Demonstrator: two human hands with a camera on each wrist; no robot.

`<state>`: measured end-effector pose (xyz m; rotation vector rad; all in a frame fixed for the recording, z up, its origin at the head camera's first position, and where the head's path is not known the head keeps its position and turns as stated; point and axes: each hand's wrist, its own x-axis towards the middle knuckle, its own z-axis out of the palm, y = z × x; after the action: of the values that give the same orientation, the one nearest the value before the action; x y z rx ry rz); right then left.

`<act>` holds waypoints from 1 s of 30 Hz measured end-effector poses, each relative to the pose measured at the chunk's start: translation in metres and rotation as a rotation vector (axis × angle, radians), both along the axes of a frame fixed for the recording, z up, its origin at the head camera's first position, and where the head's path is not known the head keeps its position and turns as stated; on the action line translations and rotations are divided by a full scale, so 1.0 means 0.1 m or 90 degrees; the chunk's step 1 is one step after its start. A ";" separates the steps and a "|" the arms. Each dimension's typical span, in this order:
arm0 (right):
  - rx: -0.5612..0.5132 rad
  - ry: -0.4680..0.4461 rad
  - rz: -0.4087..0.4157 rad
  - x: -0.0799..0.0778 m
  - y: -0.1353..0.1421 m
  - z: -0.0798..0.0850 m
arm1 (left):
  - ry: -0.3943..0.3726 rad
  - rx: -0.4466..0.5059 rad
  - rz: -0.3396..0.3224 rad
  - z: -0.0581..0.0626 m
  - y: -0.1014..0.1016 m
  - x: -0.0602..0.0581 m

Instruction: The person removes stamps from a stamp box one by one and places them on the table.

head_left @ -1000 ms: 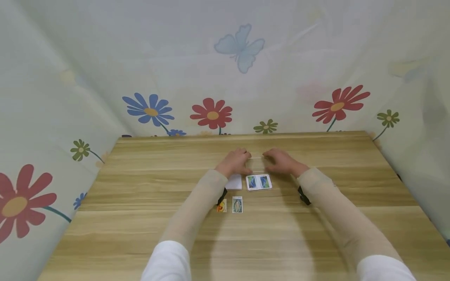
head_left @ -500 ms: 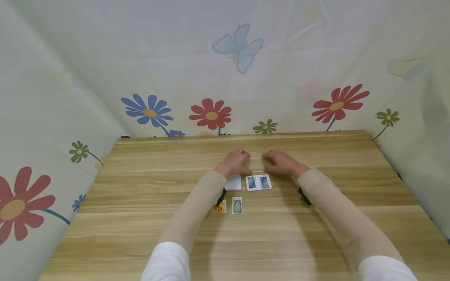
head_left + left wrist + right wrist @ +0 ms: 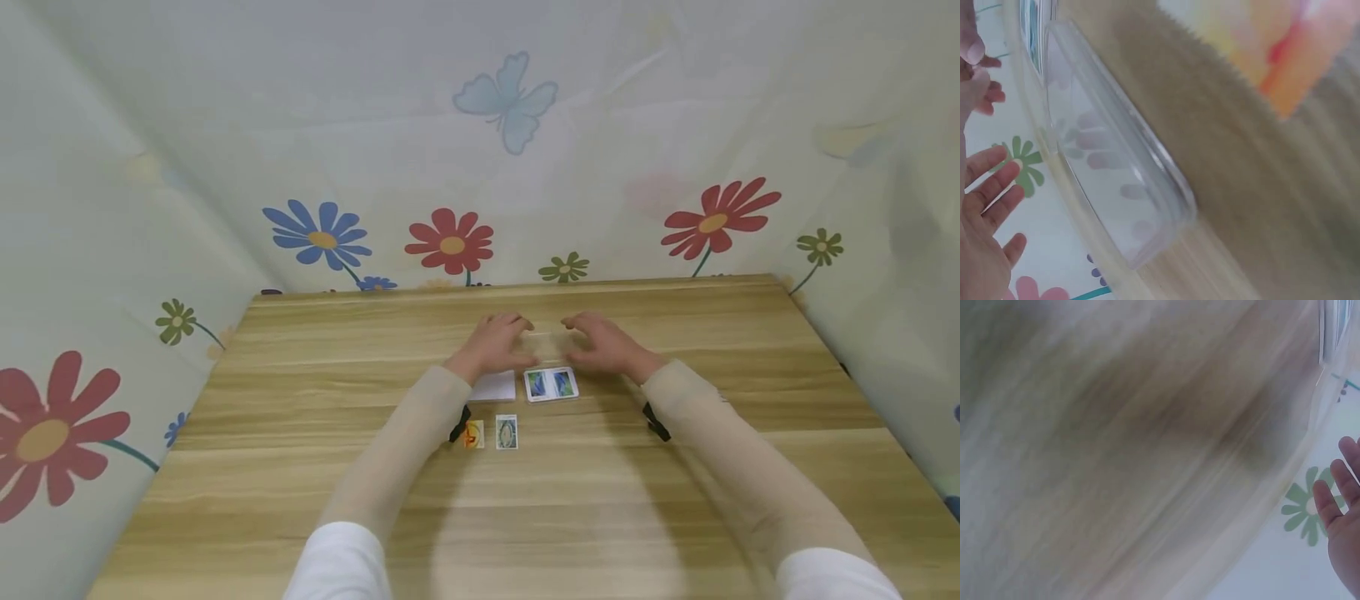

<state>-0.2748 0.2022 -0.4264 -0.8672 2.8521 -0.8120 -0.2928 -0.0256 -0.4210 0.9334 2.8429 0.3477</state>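
My left hand [image 3: 496, 343] and right hand [image 3: 604, 346] face each other over the table, fingers spread and slightly bent, with a gap between them. A faint see-through shape lies in that gap in the head view; its kind is unclear. Just below sits a stack of cards [image 3: 551, 384] with a blue and green picture on top. Left of it, partly under my left wrist, is a clear plastic box [image 3: 1116, 156], seen large in the left wrist view. Two stamps lie nearer me: a grey-green one [image 3: 507, 432] and an orange-yellow one [image 3: 474, 434] beside my left wristband.
The wooden table [image 3: 570, 517] meets a pale wall sheet [image 3: 360, 125] printed with flowers and a butterfly at its far edge. The sheet also rises along both sides. A dark wristband [image 3: 656, 422] sits on my right wrist.
My fingers have straightened and spread, and my hands have lifted slightly from the see-through shape between them. The card stack and stamps stay in place.
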 end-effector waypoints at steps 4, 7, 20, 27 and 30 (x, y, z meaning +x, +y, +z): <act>0.017 0.016 0.011 0.06 -0.03 0.00 | 0.019 -0.017 -0.034 0.00 0.00 0.09; 0.040 0.013 0.027 0.12 -0.08 -0.03 | 0.028 -0.030 -0.065 -0.03 0.00 0.17; 0.132 0.031 0.051 0.35 -0.17 0.01 | 0.015 -0.065 -0.093 -0.05 0.00 0.38; 0.141 0.036 0.047 0.41 -0.18 0.02 | 0.027 -0.080 -0.107 -0.11 -0.03 0.38; 0.140 0.033 0.046 0.43 -0.18 0.02 | 0.034 -0.076 -0.114 -0.12 -0.03 0.37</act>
<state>-0.2321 0.1837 -0.4241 -0.9675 2.8632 -0.4643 -0.2555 -0.0286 -0.4334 1.1778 2.7616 0.1332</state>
